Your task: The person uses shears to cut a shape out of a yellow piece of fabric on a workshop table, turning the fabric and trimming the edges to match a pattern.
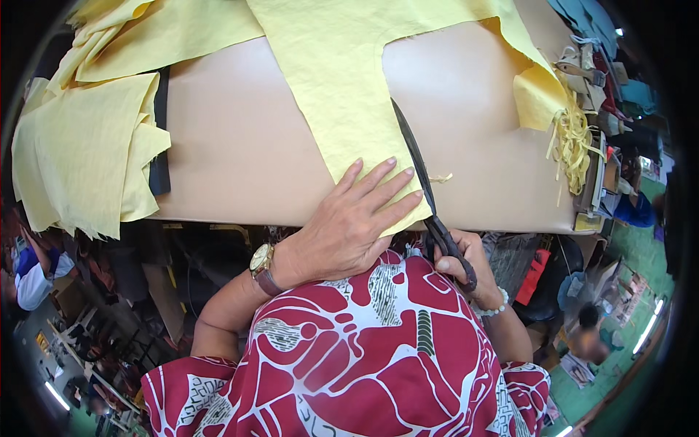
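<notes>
A large piece of yellow cloth point(335, 80) lies over the tan table and narrows toward me, its tip reaching the near edge. My left hand point(364, 211) rests flat on that tip, fingers spread, pressing it. Long dark scissors point(416, 156) lie along the cloth's right edge, their blades pointing away from me. My right hand point(470, 262) is wrapped round the scissor handles just past the table's near edge. How far the blades are parted cannot be made out. A small yellow scrap point(441, 178) lies right of the blades.
Folded yellow cloth point(87, 153) hangs over the table's left side. Thin yellow strips point(571, 149) dangle at the right edge, near a brush point(582, 71) and assorted tools. The tan tabletop point(226, 146) ends just before my body. Other people are in the background.
</notes>
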`<action>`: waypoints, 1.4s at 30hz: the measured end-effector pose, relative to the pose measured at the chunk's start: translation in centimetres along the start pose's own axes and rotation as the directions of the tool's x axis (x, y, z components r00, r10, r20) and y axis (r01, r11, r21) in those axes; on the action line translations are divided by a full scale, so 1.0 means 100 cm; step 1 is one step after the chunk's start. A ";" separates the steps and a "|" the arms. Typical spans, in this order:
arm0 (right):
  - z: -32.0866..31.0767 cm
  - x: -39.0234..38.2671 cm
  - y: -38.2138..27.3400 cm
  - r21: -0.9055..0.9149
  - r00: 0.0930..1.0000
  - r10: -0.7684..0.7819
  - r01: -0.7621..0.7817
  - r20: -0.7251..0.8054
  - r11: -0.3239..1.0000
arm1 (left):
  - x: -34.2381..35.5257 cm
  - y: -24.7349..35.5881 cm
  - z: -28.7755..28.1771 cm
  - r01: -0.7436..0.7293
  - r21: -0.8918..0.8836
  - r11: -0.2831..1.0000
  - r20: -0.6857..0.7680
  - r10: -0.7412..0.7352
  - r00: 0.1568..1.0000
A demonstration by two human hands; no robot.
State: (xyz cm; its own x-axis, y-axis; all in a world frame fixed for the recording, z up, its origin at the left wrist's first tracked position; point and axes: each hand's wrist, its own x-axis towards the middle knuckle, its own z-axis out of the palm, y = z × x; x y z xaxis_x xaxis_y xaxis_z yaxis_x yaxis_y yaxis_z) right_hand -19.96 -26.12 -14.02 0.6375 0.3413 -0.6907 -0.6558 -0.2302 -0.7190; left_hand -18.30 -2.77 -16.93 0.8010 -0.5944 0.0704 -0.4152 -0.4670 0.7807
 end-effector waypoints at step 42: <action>0.001 -0.001 0.000 -0.102 0.997 0.030 -0.037 -0.067 0.994 | -0.004 -0.002 0.003 -0.013 -0.018 1.000 0.006 0.013 1.000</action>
State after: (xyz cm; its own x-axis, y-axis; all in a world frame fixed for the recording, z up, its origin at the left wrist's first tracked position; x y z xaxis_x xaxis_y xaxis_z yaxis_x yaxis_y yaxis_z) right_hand -20.07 -26.09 -13.97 0.6431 0.2723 -0.7158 -0.6344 -0.3341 -0.6971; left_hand -18.71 -2.67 -17.30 0.7929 -0.6044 0.0774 -0.4178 -0.4469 0.7910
